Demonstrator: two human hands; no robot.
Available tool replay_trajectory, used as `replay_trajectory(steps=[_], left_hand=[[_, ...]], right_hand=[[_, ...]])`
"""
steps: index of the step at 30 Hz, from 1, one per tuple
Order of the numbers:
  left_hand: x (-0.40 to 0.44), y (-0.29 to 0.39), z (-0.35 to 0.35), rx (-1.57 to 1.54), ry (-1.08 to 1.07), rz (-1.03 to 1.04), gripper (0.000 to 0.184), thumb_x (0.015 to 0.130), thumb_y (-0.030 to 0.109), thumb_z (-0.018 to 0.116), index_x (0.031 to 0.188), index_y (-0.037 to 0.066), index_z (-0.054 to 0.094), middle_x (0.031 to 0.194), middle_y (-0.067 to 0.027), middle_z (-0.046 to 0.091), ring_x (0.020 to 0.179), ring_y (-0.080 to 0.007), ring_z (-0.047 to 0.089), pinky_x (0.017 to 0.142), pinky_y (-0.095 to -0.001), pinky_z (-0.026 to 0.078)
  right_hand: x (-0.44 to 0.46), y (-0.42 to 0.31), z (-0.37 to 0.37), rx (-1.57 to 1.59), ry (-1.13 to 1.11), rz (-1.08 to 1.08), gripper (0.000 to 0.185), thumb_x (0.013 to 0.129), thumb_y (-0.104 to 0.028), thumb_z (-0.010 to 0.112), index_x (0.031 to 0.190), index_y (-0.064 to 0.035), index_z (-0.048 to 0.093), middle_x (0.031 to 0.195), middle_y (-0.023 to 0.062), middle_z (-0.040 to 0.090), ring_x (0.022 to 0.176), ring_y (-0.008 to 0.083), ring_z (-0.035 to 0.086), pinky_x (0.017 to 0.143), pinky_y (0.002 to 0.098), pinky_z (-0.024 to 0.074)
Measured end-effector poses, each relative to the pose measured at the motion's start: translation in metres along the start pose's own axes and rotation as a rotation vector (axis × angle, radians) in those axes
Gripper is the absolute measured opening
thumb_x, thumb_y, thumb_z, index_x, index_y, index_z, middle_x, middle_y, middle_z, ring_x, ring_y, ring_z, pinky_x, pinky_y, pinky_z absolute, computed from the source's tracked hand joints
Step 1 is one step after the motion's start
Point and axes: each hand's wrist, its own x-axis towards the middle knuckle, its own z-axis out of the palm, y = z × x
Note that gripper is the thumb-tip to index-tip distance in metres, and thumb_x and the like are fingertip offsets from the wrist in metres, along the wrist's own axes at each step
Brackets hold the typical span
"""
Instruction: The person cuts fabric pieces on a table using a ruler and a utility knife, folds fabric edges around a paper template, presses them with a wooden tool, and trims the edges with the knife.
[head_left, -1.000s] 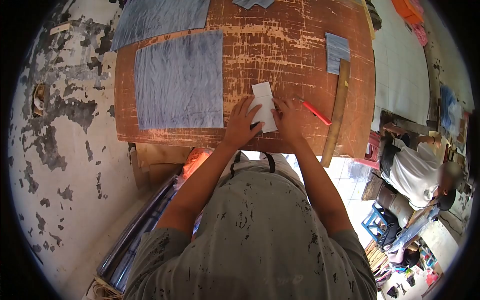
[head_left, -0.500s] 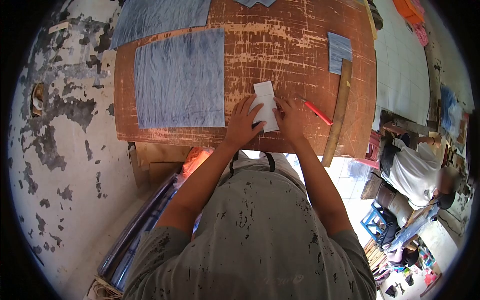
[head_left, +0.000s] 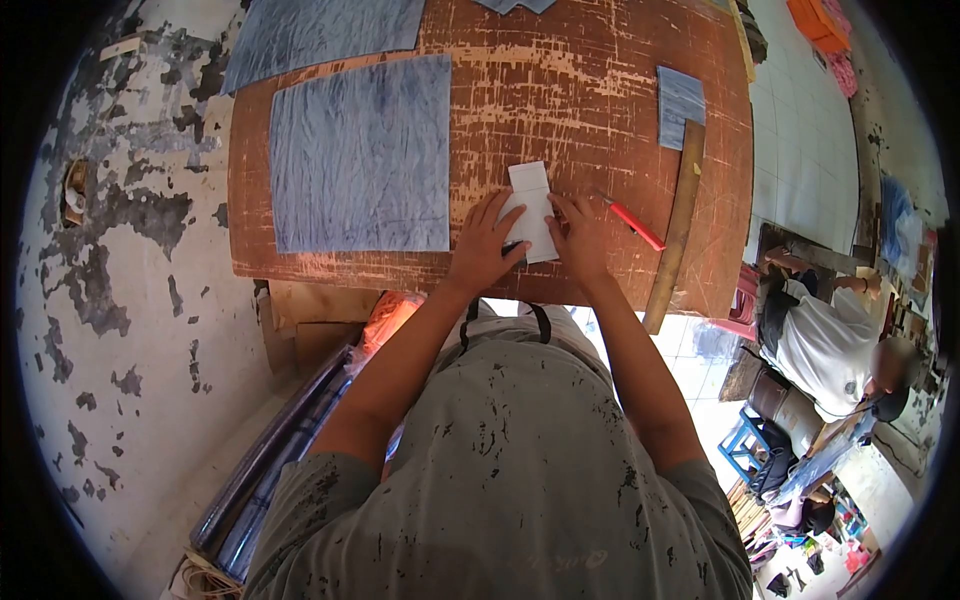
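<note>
A white rectangular piece (head_left: 536, 205), with a crease or seam across its upper part, lies on the worn brown tabletop (head_left: 560, 110). Its material is unclear. My left hand (head_left: 484, 243) rests along its left side, fingers spread, thumb on its lower part. On the other side, my right hand (head_left: 580, 238) touches the right edge with loosely bent fingers, thumb apart. Something small and dark shows beneath my left thumb, too hidden to name. To the right lies a red cutter knife (head_left: 637, 227), and beyond it a long wooden strip (head_left: 678, 225).
A large blue-grey sheet (head_left: 360, 155) lies to the left, with another sheet (head_left: 330, 35) behind it. One small blue-grey piece (head_left: 681, 105) touches the strip's far end. Wrapped rolls (head_left: 270, 455) lean below left. At right sits another person (head_left: 825, 340).
The view has shifted very slightly. Both hands and the white piece stay in practically the same place.
</note>
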Motion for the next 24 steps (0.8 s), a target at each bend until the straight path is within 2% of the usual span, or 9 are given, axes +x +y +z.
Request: replay_trajectory(steps=[9, 18, 24], left_hand=[[-0.0010, -0.0014, -0.0005, -0.040, 0.019, 0.005, 0.062, 0.094, 0.040, 0.077, 0.143, 0.006, 0.062, 0.164, -0.0188, 0.043, 0.152, -0.0426, 0.039, 0.125, -0.0549, 0.035], [0.0004, -0.0031, -0.0006, -0.049, 0.006, -0.006, 0.061, 0.093, 0.041, 0.078, 0.141, 0.005, 0.064, 0.166, -0.0159, 0.043, 0.151, -0.0411, 0.040, 0.124, -0.0540, 0.037], [0.0017, -0.0038, -0.0018, -0.053, 0.020, 0.010, 0.061, 0.094, 0.039, 0.078, 0.141, 0.004, 0.063, 0.166, -0.0163, 0.043, 0.151, -0.0418, 0.040, 0.124, -0.0537, 0.038]], right_hand=[[0.0013, 0.0032, -0.0004, -0.012, -0.003, -0.048, 0.039, 0.098, -0.011, 0.073, 0.137, -0.0074, 0.069, 0.115, 0.0147, 0.064, 0.097, 0.0339, 0.067, 0.085, 0.0440, 0.0548], [-0.0011, -0.0029, -0.0026, -0.025, -0.019, -0.009, 0.039, 0.098, -0.012, 0.073, 0.136, -0.0071, 0.069, 0.116, 0.0146, 0.064, 0.101, 0.0356, 0.067, 0.087, 0.0456, 0.0549], [-0.0007, 0.0008, -0.0003, -0.062, -0.007, -0.035, 0.039, 0.098, -0.010, 0.073, 0.137, -0.0073, 0.068, 0.114, 0.0146, 0.063, 0.098, 0.0329, 0.067, 0.084, 0.0430, 0.0551]])
